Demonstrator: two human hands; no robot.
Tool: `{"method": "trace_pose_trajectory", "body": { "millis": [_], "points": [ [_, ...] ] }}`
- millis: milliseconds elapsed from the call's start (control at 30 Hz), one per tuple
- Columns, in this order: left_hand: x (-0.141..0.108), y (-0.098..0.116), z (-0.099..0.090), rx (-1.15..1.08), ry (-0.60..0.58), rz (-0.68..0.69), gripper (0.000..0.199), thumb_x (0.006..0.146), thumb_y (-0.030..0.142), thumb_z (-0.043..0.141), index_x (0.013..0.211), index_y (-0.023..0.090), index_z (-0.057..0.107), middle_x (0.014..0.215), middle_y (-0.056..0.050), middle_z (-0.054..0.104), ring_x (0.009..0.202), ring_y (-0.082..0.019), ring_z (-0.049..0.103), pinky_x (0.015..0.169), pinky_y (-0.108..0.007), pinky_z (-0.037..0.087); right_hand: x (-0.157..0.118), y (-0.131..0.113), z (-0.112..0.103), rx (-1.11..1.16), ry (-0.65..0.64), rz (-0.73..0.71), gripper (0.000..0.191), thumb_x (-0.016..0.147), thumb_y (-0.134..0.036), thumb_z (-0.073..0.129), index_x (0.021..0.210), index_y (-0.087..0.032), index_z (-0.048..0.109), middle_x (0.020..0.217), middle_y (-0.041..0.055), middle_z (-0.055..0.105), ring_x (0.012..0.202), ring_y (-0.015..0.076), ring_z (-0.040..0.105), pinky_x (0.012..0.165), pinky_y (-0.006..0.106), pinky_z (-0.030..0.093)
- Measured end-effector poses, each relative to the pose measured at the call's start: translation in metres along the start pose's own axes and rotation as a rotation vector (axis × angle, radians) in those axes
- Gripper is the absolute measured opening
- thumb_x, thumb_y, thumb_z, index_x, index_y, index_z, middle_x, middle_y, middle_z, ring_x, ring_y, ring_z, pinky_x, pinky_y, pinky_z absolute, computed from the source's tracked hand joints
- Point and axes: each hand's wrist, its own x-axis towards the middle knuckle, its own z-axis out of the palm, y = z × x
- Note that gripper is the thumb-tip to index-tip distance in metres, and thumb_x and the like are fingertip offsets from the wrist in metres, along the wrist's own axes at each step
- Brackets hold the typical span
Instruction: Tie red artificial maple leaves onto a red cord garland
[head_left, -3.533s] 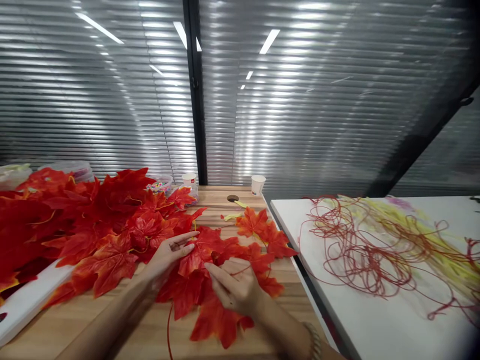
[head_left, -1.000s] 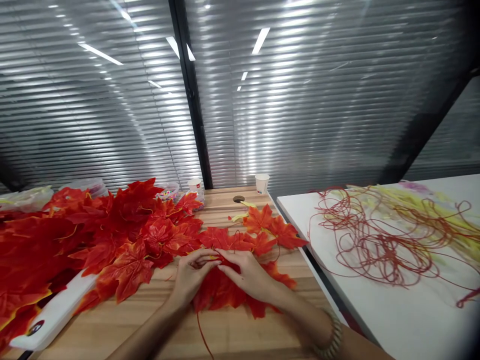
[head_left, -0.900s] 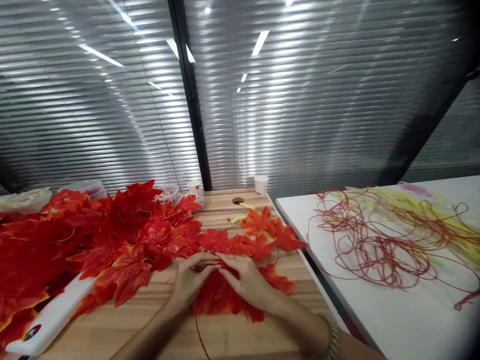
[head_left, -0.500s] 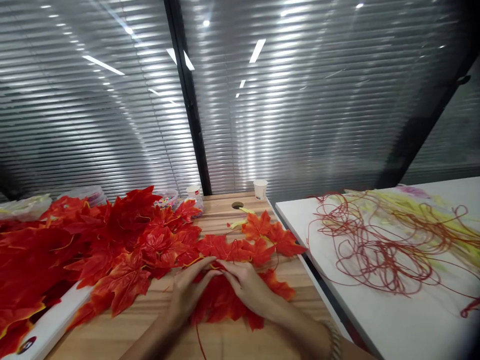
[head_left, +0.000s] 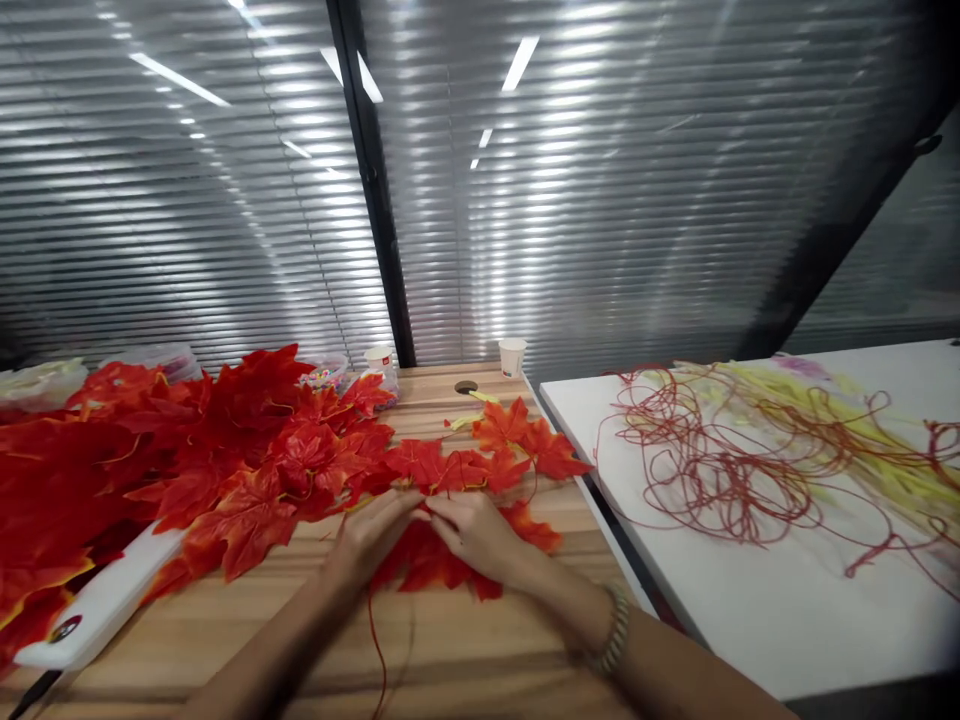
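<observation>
Far to the left of the hands, a broad heap of red and orange artificial maple leaves [head_left: 82, 470] spreads over the wood-grain worktop [head_left: 292, 640], partly covering a smooth white flat-sided object [head_left: 116, 600]. Beyond the heap, ahead and left of the hands, stand a clear plastic tub of coloured beads [head_left: 322, 376] and a white paper cup with a red mark [head_left: 379, 355].

The left hand [head_left: 367, 535] is bent over with its fingers drawn together; a thin red cord [head_left: 380, 655] trails from beneath it towards the person. Between and under the hands lies a cluster of red fabric-like maple leaves [head_left: 435, 565]. The right hand [head_left: 472, 530] meets the left at the fingertips over the cluster's far edge; what exactly either pinches cannot be told. The leaves look light, thin and floppy, likely to crease but not to break, so the narrow stem end seems the surest hold.

Right of the hands, across a gap, a loose tangle of red cord [head_left: 727, 485] and yellow strands [head_left: 855, 440] lie on a white worktop [head_left: 765, 610]. The cord looks soft and prone to snag.
</observation>
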Motion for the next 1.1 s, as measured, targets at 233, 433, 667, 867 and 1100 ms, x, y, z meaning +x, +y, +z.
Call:
{"method": "trace_pose_trajectory", "body": {
  "millis": [233,433,667,867,1100],
  "points": [
    [0.012,0.002,-0.012,-0.001,0.160,-0.180,0.012,0.071,0.030,0.060,0.074,0.022,0.068,0.070,-0.002,0.067,0.063,-0.014,0.060,0.065,-0.021,0.047,0.005,0.002,-0.010,0.222,0.147,0.106,0.019,0.084,-0.022,0.049,0.092,-0.019,0.066,0.080,0.0033,0.067,0.069,0.0140,0.060,0.066,0.024,0.044],
    [0.022,0.006,-0.015,-0.279,0.211,-0.430,0.020,0.070,0.036,0.060,0.070,0.016,0.062,0.048,0.002,0.059,0.041,-0.011,0.051,0.044,-0.020,0.041,0.012,0.007,-0.015,0.319,0.223,0.182,0.018,0.084,-0.023,0.050,0.082,-0.017,0.067,0.072,0.0027,0.066,0.063,0.0146,0.060,0.063,0.025,0.045],
    [0.022,0.008,-0.009,-0.529,0.119,-0.544,0.021,0.070,0.031,0.061,0.082,0.014,0.058,0.038,0.006,0.052,0.034,-0.009,0.049,0.041,-0.018,0.038,0.013,0.009,-0.013,0.311,0.237,0.211,0.022,0.085,-0.021,0.044,0.088,-0.017,0.066,0.065,0.0025,0.063,0.058,0.0145,0.057,0.064,0.026,0.045],
    [0.019,0.004,-0.008,-0.473,0.045,-0.475,0.032,0.076,0.030,0.054,0.104,0.014,0.057,0.063,-0.001,0.066,0.044,-0.011,0.057,0.052,-0.023,0.048,0.013,0.012,-0.014,0.333,0.257,0.263,0.037,0.082,-0.014,0.044,0.118,-0.019,0.053,0.085,0.0042,0.065,0.081,0.0168,0.059,0.080,0.031,0.045],
    [0.019,0.006,-0.009,-0.432,0.158,-0.361,0.049,0.076,0.027,0.055,0.122,0.019,0.041,0.109,-0.007,0.061,0.092,-0.018,0.061,0.082,-0.032,0.049,0.010,0.016,-0.012,0.355,0.317,0.315,0.041,0.083,-0.017,0.043,0.123,-0.020,0.047,0.112,0.0074,0.057,0.086,0.0179,0.059,0.075,0.031,0.048]
  ]
}}
